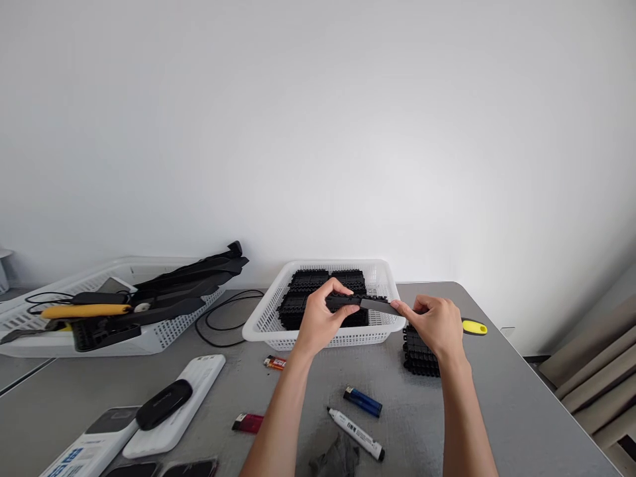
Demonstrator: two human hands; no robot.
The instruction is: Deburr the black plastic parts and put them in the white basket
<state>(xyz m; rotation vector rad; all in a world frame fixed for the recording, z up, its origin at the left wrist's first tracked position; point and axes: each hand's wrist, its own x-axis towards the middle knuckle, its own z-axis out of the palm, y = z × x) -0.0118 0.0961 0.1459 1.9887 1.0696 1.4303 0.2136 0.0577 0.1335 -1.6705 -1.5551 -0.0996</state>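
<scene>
My left hand (325, 315) pinches a thin black plastic piece (344, 301) between thumb and fingers. Closed around a knife is my right hand (437, 323); the grey blade (376, 305) points left and meets the black piece, and the yellow-ended handle (474, 326) sticks out to the right. Both hands are raised at the front of a white basket (324, 339) that holds stacks of black ridged pieces (309, 279). Partly hidden by my right hand, another black stack (419, 354) stands on the table.
On the grey table (517, 397) lie a blue lighter (362, 401), a white marker (356, 433), two red lighters, a crumpled dark scrap (336, 458) and a white power bank (175, 407). A second basket (171, 331) at left holds an umbrella and tools.
</scene>
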